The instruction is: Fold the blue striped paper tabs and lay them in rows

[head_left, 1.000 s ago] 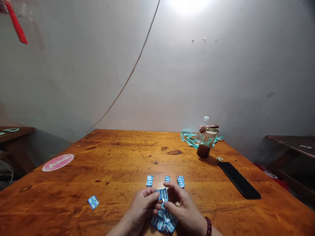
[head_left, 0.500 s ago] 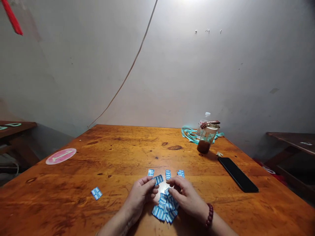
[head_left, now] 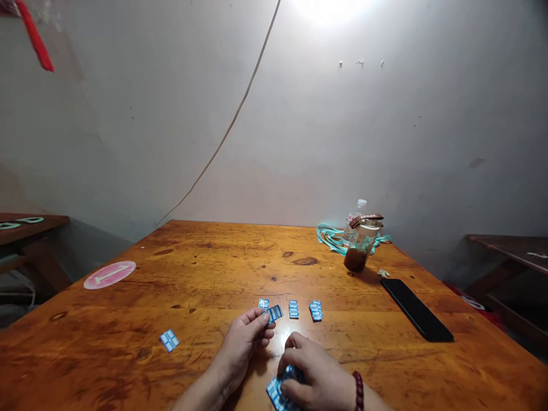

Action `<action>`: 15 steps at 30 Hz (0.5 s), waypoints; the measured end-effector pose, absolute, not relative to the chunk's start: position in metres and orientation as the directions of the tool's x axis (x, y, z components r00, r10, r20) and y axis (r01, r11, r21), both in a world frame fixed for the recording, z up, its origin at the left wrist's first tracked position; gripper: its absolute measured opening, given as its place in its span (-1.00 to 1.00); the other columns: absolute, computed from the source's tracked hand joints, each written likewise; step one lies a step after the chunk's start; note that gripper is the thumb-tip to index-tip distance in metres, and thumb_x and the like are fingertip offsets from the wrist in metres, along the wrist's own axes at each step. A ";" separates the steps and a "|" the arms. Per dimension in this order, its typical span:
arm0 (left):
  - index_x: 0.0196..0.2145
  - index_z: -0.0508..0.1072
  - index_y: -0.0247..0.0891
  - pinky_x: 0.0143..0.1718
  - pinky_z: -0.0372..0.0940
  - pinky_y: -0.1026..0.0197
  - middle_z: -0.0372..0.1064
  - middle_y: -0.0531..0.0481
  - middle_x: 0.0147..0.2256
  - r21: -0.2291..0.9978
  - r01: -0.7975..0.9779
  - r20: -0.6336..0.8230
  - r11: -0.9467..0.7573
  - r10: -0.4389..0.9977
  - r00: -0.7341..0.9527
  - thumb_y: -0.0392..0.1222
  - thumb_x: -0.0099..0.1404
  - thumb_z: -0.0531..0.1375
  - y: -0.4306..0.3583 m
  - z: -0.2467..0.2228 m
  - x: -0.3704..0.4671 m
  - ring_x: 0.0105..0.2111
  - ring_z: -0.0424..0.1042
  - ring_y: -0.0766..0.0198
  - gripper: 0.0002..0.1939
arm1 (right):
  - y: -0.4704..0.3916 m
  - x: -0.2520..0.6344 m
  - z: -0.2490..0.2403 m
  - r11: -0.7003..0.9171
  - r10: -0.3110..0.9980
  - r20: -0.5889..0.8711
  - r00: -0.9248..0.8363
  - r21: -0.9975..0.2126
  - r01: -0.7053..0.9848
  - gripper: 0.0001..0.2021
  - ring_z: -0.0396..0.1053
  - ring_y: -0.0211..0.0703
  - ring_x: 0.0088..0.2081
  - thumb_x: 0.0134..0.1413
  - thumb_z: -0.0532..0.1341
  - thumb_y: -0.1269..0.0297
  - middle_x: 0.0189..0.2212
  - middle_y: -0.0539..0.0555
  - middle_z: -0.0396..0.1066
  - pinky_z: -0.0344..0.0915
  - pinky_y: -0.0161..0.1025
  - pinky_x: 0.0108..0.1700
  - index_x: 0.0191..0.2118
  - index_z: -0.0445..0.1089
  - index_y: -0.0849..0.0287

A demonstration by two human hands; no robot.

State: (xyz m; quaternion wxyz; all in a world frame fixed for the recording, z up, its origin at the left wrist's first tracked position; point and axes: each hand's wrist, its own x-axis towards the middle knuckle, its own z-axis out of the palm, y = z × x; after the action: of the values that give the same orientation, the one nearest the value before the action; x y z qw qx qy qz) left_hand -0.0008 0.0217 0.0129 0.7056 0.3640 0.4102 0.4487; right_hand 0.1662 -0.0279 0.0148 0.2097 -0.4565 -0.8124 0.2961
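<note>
Between its thumb and fingers, my left hand [head_left: 252,331] pinches a small blue-and-white card [head_left: 274,313] with printed boxes. My right hand [head_left: 314,371] is curled down over a loose pile of similar cards [head_left: 276,395], its fingers and thumb around part of it; the hand hides much of the pile. Beyond the hands lie a single card [head_left: 293,309] in the middle and some overlapping cards [head_left: 315,311] to the right. Another card [head_left: 264,303] is partly behind the left hand's card. Off to the left, one card [head_left: 169,340] lies alone.
On the wooden table [head_left: 222,257], a black phone [head_left: 416,309] lies right. Behind it stand a brown-based cup [head_left: 359,251] and a clear bottle [head_left: 362,204], with turquoise straps [head_left: 329,237] around them. A pink oval sticker [head_left: 110,275] is at left.
My right hand has moved nearer to me and down onto the pile, which has shifted nearer too. My left hand still pinches its card. The view has tilted slightly upward.
</note>
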 end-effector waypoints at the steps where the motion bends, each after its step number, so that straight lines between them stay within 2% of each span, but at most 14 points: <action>1: -0.39 0.35 -0.34 -0.59 0.14 0.48 0.33 0.05 -0.53 0.881 -0.333 -0.253 0.335 0.930 0.267 -0.15 0.05 0.22 0.021 0.013 0.000 -0.59 0.27 0.51 -0.79 | -0.027 0.167 0.015 0.403 0.866 0.069 -0.495 -0.683 0.609 -0.84 0.21 -0.28 -0.31 -0.17 0.18 0.39 -0.33 -0.02 0.23 0.12 -0.40 -0.28 -0.35 0.39 0.10; 3: -0.40 0.35 -0.34 -0.61 0.12 0.48 0.32 0.06 -0.55 0.879 -0.328 -0.257 0.346 0.923 0.286 -0.15 0.05 0.21 0.020 0.013 0.001 -0.61 0.26 0.51 -0.79 | -0.024 0.169 0.015 0.387 0.881 0.093 -0.463 -0.705 0.594 -0.91 0.21 -0.29 -0.35 -0.12 0.16 0.37 -0.39 -0.02 0.25 0.12 -0.40 -0.31 -0.41 0.39 0.13; 6: -0.40 0.35 -0.34 -0.61 0.11 0.46 0.32 0.07 -0.56 0.884 -0.308 -0.255 0.353 0.914 0.315 -0.15 0.03 0.22 0.019 0.011 0.003 -0.62 0.26 0.49 -0.79 | -0.019 0.167 0.014 0.314 0.941 0.175 -0.291 -0.775 0.548 -0.91 0.20 -0.32 -0.42 -0.05 0.11 0.35 -0.44 -0.02 0.26 0.12 -0.39 -0.37 -0.38 0.35 0.17; 10: -0.50 0.36 -0.35 -0.62 0.08 0.43 0.29 0.09 -0.62 0.945 -0.202 -0.180 0.257 0.925 0.335 -0.14 0.01 0.23 0.017 0.007 0.007 -0.64 0.24 0.46 -0.80 | -0.013 0.164 0.012 0.198 0.979 0.170 -0.114 -0.929 0.313 -0.84 0.18 -0.34 -0.50 -0.02 0.10 0.31 -0.49 -0.05 0.24 0.11 -0.42 -0.49 -0.25 0.25 0.18; 13: -0.55 0.39 -0.36 -0.57 0.12 0.38 0.28 0.07 -0.64 0.990 -0.090 -0.067 0.105 0.933 0.354 -0.11 0.03 0.21 0.014 0.006 0.009 -0.62 0.25 0.42 -0.78 | -0.012 0.163 0.011 0.177 0.983 0.165 -0.076 -0.964 0.197 -0.89 0.17 -0.35 -0.51 -0.06 0.15 0.30 -0.55 -0.07 0.22 0.10 -0.42 -0.49 -0.36 0.27 0.21; 15: -0.54 0.41 -0.36 -0.54 0.14 0.36 0.29 0.06 -0.61 0.993 -0.087 -0.045 0.084 0.927 0.372 -0.09 0.02 0.22 0.012 0.008 0.010 -0.60 0.26 0.40 -0.77 | -0.012 0.162 0.010 0.152 0.988 0.146 -0.053 -0.979 0.139 -0.89 0.16 -0.36 -0.51 -0.08 0.18 0.30 -0.57 -0.07 0.21 0.10 -0.42 -0.48 -0.48 0.26 0.23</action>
State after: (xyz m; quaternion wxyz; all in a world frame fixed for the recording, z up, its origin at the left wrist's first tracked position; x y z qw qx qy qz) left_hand 0.0099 0.0120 0.0081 0.6261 0.5422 0.3872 0.4051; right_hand 0.1622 -0.0117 0.0100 0.4883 -0.4851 -0.5810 0.4345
